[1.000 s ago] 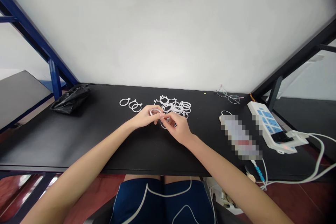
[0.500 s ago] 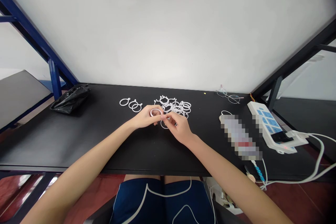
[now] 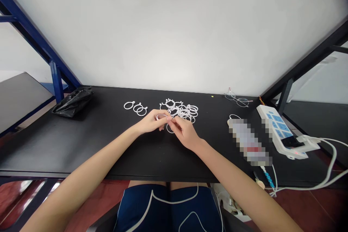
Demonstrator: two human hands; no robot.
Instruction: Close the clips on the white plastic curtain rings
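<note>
My left hand is closed on a white plastic curtain ring, holding it tilted above the black table. Thumb and fingertips of my right hand are pinched together at the ring's right side, touching my left thumb; the small part between them is mostly hidden. Just behind both hands lies a pile of white curtain rings with small eyelets. One more ring lies partly under my fingers. To the left, a single ring lies apart, beside two overlapping rings.
On the black table, a black plastic bag lies at the far left. Eyeglasses rest near the wall at right. A phone, blurred out, and a white power strip with cables lie on the right side.
The ring in my left hand has tilted slightly, and my left thumb has shifted over its edge. Both hands otherwise stay in place.
</note>
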